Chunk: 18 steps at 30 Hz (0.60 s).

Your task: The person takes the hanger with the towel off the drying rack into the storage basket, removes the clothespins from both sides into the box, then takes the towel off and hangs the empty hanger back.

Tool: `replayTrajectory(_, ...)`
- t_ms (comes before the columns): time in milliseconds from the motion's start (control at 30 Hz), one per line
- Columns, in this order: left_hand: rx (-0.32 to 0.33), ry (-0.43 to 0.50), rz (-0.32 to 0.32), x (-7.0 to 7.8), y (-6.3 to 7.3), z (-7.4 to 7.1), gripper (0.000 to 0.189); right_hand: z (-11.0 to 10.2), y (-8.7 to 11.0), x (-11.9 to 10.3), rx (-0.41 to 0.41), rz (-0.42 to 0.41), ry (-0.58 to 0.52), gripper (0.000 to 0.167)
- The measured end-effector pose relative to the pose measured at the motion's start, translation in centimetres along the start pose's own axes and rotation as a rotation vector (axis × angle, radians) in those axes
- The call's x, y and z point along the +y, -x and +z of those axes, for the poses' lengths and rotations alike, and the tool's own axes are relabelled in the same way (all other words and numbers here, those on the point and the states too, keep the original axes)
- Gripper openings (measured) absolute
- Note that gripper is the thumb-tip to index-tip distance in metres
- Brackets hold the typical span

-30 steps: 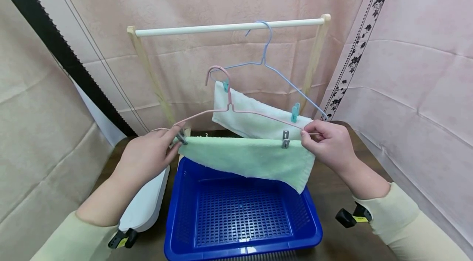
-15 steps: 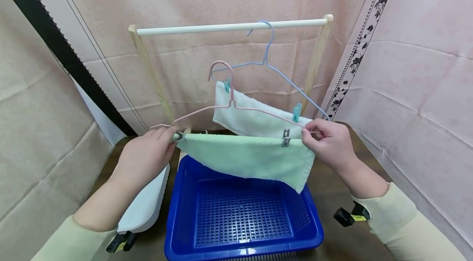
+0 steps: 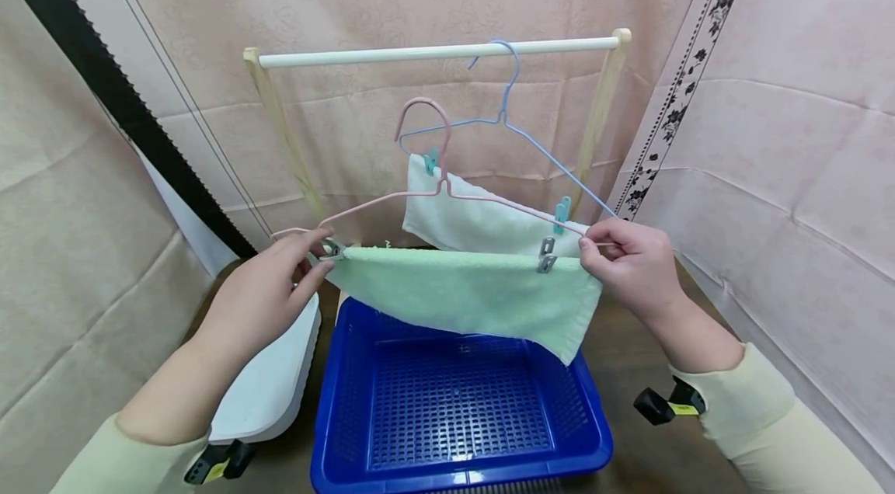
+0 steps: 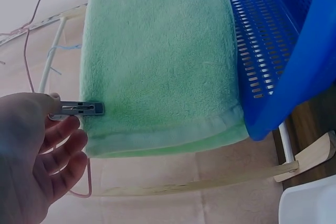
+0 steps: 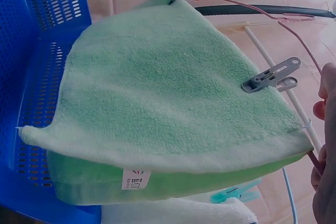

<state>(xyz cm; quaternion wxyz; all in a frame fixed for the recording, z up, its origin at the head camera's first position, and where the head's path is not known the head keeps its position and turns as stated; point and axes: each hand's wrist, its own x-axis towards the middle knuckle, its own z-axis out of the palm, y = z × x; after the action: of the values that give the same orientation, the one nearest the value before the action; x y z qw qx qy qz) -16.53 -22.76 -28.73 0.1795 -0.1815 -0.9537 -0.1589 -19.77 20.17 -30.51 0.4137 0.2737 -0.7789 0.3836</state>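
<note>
A folded light green towel point(image 3: 461, 292) hangs from a pink wire hanger point(image 3: 384, 199), draped over its lower bar. My left hand point(image 3: 259, 292) is at the towel's left end, thumb and fingers on either side of a grey metal clothespin point(image 4: 81, 108) that bites the towel's edge. With thumb and forefinger my right hand point(image 3: 632, 265) pinches the hanger's right corner. Between that hand and the towel's middle, a second grey clothespin point(image 5: 270, 74) clamps the top fold. In the right wrist view a white label point(image 5: 136, 179) shows on the towel's inner layer.
Below the towel stands a blue perforated basket point(image 3: 325, 408). Behind, a rack with a white rod point(image 3: 391, 55) carries a blue hanger point(image 3: 545, 156) with a pale towel point(image 3: 482, 214) held by teal clothespins point(image 3: 562, 214). A white container point(image 3: 269, 393) sits left of the basket.
The pink hanger and its hook have risen a little. My left hand's fingers have spread from the closer grip around the left clothespin, while my right hand keeps its pinch.
</note>
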Motion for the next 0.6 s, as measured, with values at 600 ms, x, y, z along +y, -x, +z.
replayTrajectory(600, 0.089, -0.027, 0.109, 0.0, 0.9, 0.6, 0.041, 0.0, 0.0, 0.5, -0.009, 0.008, -0.015, 0.008)
